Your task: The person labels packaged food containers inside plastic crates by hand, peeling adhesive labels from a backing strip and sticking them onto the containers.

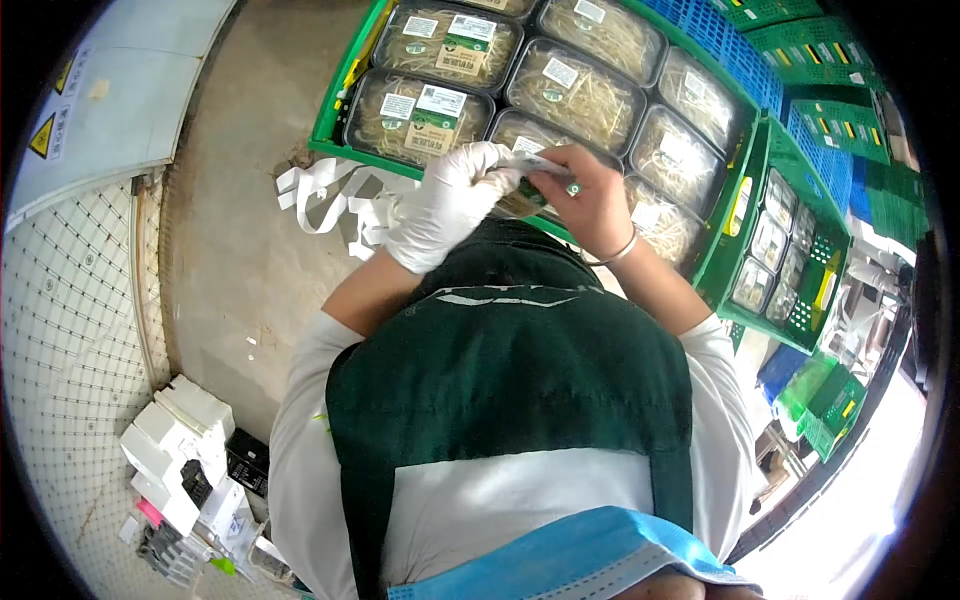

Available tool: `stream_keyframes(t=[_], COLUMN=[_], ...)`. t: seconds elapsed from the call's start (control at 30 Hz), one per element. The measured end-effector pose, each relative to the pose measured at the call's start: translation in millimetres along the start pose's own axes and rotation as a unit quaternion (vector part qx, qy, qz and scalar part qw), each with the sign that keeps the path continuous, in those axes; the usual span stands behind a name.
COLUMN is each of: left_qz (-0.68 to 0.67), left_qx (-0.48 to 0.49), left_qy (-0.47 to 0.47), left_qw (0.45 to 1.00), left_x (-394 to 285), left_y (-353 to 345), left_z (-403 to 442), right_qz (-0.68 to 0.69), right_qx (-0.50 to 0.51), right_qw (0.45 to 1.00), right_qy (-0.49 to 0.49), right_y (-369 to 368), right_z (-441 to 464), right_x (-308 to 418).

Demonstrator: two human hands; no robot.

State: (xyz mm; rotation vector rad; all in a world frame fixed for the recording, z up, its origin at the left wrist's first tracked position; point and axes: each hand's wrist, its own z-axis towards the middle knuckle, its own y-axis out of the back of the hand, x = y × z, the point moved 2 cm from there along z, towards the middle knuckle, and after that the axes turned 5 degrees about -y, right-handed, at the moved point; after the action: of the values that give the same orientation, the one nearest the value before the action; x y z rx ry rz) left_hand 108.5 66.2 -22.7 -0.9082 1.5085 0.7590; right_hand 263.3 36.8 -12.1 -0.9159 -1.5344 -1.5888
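Observation:
My left hand (450,205), in a white glove, has its fingers closed on a strip of labels (530,163) at the near edge of a green crate (328,125). My bare right hand (590,200), a bangle at its wrist, pinches the same strip from the other side. Loose white backing tape (322,192) hangs in loops to the left of the gloved hand. Below and beyond my hands sit several clear-lidded black trays of bean sprouts (575,95). A tray at the far left (420,115) bears white and green labels. My hands partly hide the tray beneath them.
A second green crate (835,250) with smaller packs stands at the right. Stacked blue and green crates (815,50) rise behind it. White foam boxes (175,440) lie on the floor at lower left, near a patterned wall (75,370).

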Motion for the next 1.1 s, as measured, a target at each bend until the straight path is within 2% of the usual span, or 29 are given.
stream_keyframes(t=[0.03,0.07,0.1,0.17,0.2,0.23,0.27,0.3,0.37,0.47,0.53,0.57,0.6,0.63,0.67,0.7,0.77,0.8,0.83,0.9,0.97,1.03,1.07,1.1], left_qz=[0.056,0.060,-0.061,0.157,0.157,0.086,-0.015,-0.118,-0.226,-0.152,-0.198,-0.199,-0.199,-0.199,-0.094,-0.093,0.119,-0.067,-0.067,-0.024,0.051,-0.020,0.003,-0.115], left_qx=[-0.027,-0.055,-0.040,0.027,0.026,0.020,-0.021,-0.061,-0.056,-0.019,-0.019,-0.018,-0.057,-0.095,-0.005,-0.002,0.083,-0.021,-0.020,-0.052,-0.003,-0.008,0.001,-0.041], left_qy=[0.009,0.051,0.051,0.008,0.033,0.071,0.087,0.103,0.103,0.051,0.090,0.088,0.098,0.109,0.088,0.086,0.014,0.057,0.057,0.032,0.072,0.096,0.111,0.125], left_qw=[0.998,0.995,0.996,0.987,0.987,0.994,0.996,0.986,0.967,0.987,0.976,0.976,0.973,0.969,0.992,0.992,0.989,0.996,0.996,0.998,0.996,0.995,0.994,0.985], left_x=[-0.1,6.4,0.7,16.3,16.7,35.7,34.3,33.5,46.0,44.2,27.3,18.7,11.5,8.8,21.2,24.2,23.6,8.0,5.6,2.7,29.3,18.3,28.6,25.2], left_y=[-4.7,-9.2,-17.5,-11.9,-9.7,-2.0,3.8,9.0,18.8,27.7,17.4,9.5,1.0,-2.9,4.8,11.6,17.1,0.8,-4.1,-7.0,-11.3,-12.6,-4.4,-2.9], left_z=[-0.5,1.8,-3.0,-7.3,-10.5,-12.8,-13.8,-15.7,-16.6,-18.2,-15.3,-12.2,-10.4,-10.0,-11.4,-9.4,-4.2,1.1,4.8,9.7,13.9,12.6,10.4,8.6], right_qz=[-0.058,-0.096,-0.135,-0.173,-0.209,-0.207,-0.262,-0.289,-0.383,-0.444,-0.461,-0.406,-0.139,0.145,0.080,0.013,-0.012,0.010,0.005,0.005,-0.119,-0.176,-0.273,-0.364], right_qx=[-0.054,-0.049,-0.108,-0.131,-0.123,-0.123,-0.068,-0.059,-0.042,-0.084,-0.209,-0.187,-0.029,0.130,0.158,0.183,0.156,0.160,0.151,0.077,-0.008,-0.052,-0.097,-0.140], right_qw=[0.995,0.988,0.983,0.975,0.970,0.970,0.961,0.954,0.923,0.891,0.861,0.891,0.990,0.976,0.983,0.983,0.987,0.987,0.987,0.996,0.993,0.981,0.957,0.913], right_qy=[0.058,0.106,0.060,-0.043,-0.024,-0.021,0.063,0.054,0.013,0.041,0.057,0.077,-0.012,-0.100,-0.059,-0.016,-0.035,-0.016,-0.048,-0.040,0.000,-0.055,0.033,0.122], right_y=[9.0,26.0,43.0,85.2,97.1,95.9,79.6,67.9,47.5,39.3,44.9,46.1,44.5,38.3,34.6,29.8,22.9,16.1,12.4,12.3,44.8,89.5,105.3,117.2], right_z=[5.1,17.3,30.4,69.7,79.8,89.9,94.8,90.2,82.0,74.4,63.1,56.7,48.4,38.0,31.0,26.3,23.8,23.8,18.7,16.2,53.2,110.1,138.0,161.6], right_x=[2.1,-10.1,-18.3,-36.5,-44.1,-79.5,-128.5,-134.0,-142.5,-139.1,-115.5,-106.8,-91.4,-70.2,-51.5,-37.5,-25.8,-26.3,-22.2,-16.5,-41.0,-57.7,-78.6,-101.1])
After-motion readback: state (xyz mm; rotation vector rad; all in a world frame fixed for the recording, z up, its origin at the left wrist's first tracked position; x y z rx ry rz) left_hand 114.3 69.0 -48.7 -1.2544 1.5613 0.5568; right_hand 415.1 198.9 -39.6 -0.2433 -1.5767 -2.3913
